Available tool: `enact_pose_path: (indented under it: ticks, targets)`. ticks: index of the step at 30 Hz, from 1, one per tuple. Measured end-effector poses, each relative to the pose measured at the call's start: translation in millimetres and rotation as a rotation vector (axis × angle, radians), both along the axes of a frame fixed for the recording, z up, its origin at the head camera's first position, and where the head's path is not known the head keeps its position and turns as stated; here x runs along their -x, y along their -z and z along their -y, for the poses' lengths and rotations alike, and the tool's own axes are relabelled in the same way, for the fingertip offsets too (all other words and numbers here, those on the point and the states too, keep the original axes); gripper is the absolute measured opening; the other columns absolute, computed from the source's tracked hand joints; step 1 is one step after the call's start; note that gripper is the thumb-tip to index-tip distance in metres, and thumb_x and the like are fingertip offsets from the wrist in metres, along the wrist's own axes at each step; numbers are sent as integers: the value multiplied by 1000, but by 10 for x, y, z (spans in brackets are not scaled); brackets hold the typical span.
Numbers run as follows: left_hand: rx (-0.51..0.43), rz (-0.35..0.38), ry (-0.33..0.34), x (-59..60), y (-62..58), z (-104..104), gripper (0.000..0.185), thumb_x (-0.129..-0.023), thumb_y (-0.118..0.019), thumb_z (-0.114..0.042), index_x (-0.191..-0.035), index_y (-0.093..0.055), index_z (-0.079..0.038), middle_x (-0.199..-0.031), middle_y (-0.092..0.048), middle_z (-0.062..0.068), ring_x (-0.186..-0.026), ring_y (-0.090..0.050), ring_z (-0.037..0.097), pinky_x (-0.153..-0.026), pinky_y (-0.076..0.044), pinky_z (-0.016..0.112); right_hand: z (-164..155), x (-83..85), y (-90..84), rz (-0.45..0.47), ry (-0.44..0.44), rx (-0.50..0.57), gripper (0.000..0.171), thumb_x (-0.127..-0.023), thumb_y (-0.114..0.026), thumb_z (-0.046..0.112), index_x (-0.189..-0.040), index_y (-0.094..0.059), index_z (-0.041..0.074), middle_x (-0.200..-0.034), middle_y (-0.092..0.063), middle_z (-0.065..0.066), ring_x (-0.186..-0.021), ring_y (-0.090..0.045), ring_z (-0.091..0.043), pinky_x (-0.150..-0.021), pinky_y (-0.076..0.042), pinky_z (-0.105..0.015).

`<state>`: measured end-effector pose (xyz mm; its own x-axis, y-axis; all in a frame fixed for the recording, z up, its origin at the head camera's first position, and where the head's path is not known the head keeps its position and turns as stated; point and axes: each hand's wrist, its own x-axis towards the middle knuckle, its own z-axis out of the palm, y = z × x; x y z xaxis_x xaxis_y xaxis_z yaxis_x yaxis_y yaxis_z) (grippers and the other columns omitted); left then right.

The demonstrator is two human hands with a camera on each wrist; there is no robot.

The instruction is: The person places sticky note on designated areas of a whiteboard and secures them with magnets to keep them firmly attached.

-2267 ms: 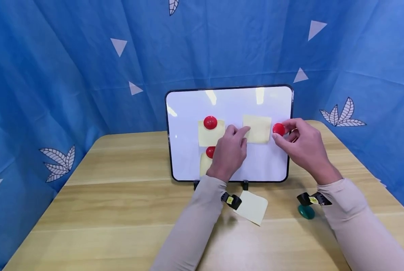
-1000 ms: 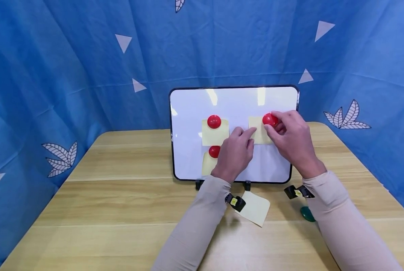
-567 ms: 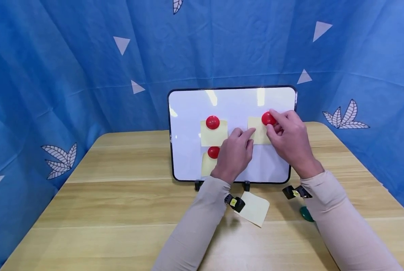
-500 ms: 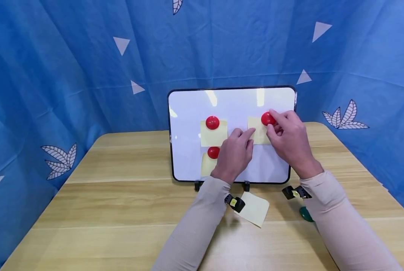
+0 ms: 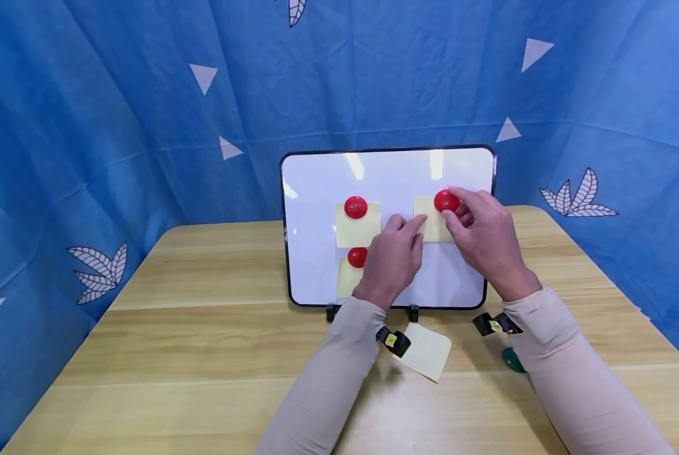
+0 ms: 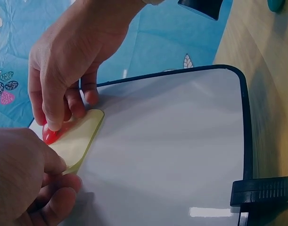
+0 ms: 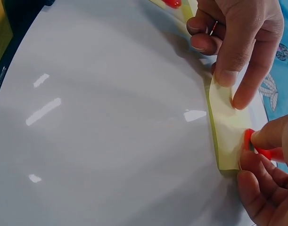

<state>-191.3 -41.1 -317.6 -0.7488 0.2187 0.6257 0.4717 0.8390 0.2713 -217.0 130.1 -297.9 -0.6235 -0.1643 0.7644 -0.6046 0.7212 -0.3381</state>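
Note:
A framed whiteboard (image 5: 317,183) stands upright on the table. My left hand (image 5: 393,259) holds the left edge of a pale yellow sticky note (image 5: 433,230) against its right half, fingers bent at the paper. In the right wrist view, thumb and finger lie on the sticky note (image 7: 226,127). Between thumb and fingers, my right hand (image 5: 484,237) pinches a round red magnet (image 5: 445,200) at that note's upper right part. Two more sticky notes, one upper (image 5: 358,232) and one lower (image 5: 348,278), each have a red magnet at the top; my left hand partly covers the lower one.
A loose sticky note (image 5: 427,351) lies on the wooden table (image 5: 203,354) in front of the board, partly behind the left wrist camera. A green magnet (image 5: 512,360) sits beside the right forearm. Black clip feet (image 5: 413,313) support the board; a blue curtain (image 5: 339,76) hangs behind.
My right hand has moved left from the board's right edge, bringing the red magnet onto the note. In the last half second it shifts only slightly. My left hand stays at the note.

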Motion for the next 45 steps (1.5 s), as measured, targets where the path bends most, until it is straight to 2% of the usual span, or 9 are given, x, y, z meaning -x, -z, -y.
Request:
enact_pose_path:
  ticks: [7, 23, 45]
  targets:
    - [3, -14, -8, -6, -1, 12, 45, -92, -74, -23, -135, -65, -14, -100, -61, 4, -73, -54, 6, -68, -46, 9, 8, -10, 9, 8, -8, 27, 50, -85, -80, 8, -131, -63, 2, -102, -68, -18, -81, -63, -29, -74, -58, -50]
    - [-1, -18, 5, 8, -11, 20, 42, -94, -72, -22, -134, -65, -14, -98, -61, 4, -71, -54, 7, -66, -45, 9, 9, -6, 10, -39, 16, -22, 52, -84, -79, 5, -132, -62, -2, -101, -65, -22, -79, -62, -31, -70, -57, -48]
    - [2, 4, -2, -4, -26, 12, 43, -94, -72, -23, -135, -65, -14, -98, -61, 4, -70, -53, 5, -65, -44, 8, 3, 2, 15, -3, 33, -23, 52, -85, -78, 7, -134, -62, 0, -100, -65, -21, -79, -61, -30, -68, -55, -46]
